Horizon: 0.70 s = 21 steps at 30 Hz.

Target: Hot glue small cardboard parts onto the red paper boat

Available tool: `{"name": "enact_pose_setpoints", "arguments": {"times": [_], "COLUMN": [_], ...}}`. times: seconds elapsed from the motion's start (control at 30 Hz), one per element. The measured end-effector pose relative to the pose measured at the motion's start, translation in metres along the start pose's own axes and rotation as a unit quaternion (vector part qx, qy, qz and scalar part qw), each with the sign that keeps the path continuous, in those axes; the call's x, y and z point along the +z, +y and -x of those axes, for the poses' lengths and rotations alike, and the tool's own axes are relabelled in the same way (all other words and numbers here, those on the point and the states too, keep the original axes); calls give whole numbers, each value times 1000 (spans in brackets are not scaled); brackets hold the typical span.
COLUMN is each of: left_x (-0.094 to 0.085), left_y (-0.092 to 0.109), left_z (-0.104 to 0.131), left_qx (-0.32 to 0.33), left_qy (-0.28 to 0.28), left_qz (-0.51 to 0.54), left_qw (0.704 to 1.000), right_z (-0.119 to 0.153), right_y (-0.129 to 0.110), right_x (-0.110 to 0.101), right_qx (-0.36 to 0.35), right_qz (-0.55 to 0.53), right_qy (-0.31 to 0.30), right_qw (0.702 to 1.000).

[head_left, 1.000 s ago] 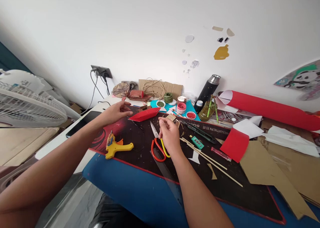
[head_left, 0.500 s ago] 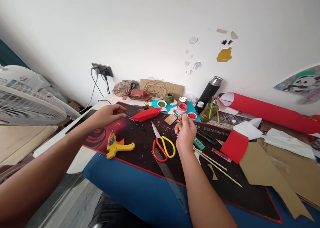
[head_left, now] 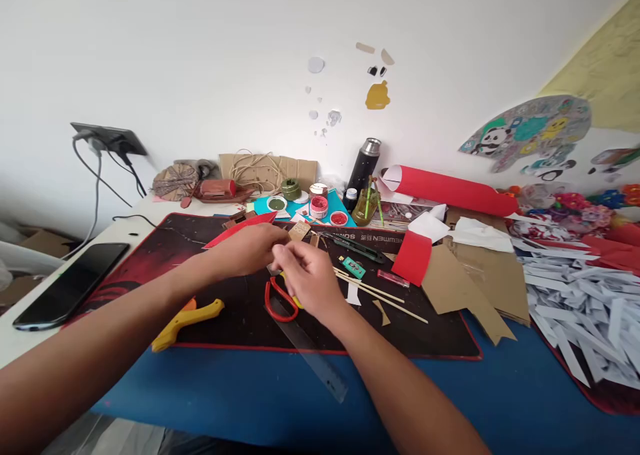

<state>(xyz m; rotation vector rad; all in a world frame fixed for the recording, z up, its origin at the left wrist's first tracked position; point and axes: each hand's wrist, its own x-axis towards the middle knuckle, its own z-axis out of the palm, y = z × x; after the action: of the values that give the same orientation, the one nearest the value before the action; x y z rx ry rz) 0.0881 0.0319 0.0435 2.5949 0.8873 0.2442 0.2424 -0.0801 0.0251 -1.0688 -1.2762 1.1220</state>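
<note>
My left hand (head_left: 253, 247) and my right hand (head_left: 311, 276) meet over the middle of the dark mat, fingertips together. Both are closed in a pinch. Whatever is between the fingers is too small or hidden to make out. Behind the left hand lies a folded red corrugated piece (head_left: 240, 230), pointed at its ends and partly covered by the hand. Scissors (head_left: 281, 316) with one red and one yellow handle lie beneath the hands, their blades hidden. A clear ruler (head_left: 316, 360) sticks out below them. Left of these rests a yellow glue gun (head_left: 187, 324), half covered by my left forearm.
Right of my hands lie a cutter knife (head_left: 357, 247), thin wooden sticks (head_left: 383, 287) and cardboard (head_left: 450, 285). Open paint pots (head_left: 319, 206), a brush jar (head_left: 366, 208) and a black flask (head_left: 367, 162) stand at the back. A phone (head_left: 73, 285) lies left; paper strips (head_left: 585, 308) are heaped right.
My view has swung to the right. My left hand has moved from beside the red piece over to my right hand, and their fingertips now meet.
</note>
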Motion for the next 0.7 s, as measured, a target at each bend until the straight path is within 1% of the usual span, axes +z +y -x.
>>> {"name": "enact_pose_setpoints", "arguments": {"times": [0.07, 0.1, 0.2, 0.27, 0.33, 0.4, 0.5, 0.57, 0.6, 0.7], "left_x": [6, 9, 17, 21, 25, 27, 26, 25, 25, 28], "left_y": [10, 13, 21, 26, 29, 27, 15, 5, 0, -9], "left_z": [-14, -20, -33, -39, -43, -48, -62, -74, -80, -95], "left_qx": [21, 27, 37, 45, 56, 59, 17, -15, -23, -18], "left_qy": [-27, -41, -62, -72, -86, -87, -44, -18, -14, -18], "left_qz": [-7, -12, -13, -9, -11, -21, -59, -89, -102, -134], "left_qw": [999, 999, 997, 996, 995, 994, 997, 996, 994, 991], "right_z": [10, 16, 39, 58, 76, 89, 99, 100, 99, 94], "right_y": [0, 2, 9, 12, 14, 15, 19, 24, 27, 35], "right_x": [-28, -42, -82, -101, -113, -119, -119, -113, -110, -98], "right_qx": [25, 33, 56, 78, 106, 130, 150, 158, 163, 177], "right_qz": [-15, -22, -34, -36, -38, -39, -40, -50, -56, -66], "right_qy": [47, 79, 158, 179, 191, 189, 170, 156, 147, 117], "right_qw": [998, 996, 985, 980, 975, 973, 973, 974, 974, 975]}}
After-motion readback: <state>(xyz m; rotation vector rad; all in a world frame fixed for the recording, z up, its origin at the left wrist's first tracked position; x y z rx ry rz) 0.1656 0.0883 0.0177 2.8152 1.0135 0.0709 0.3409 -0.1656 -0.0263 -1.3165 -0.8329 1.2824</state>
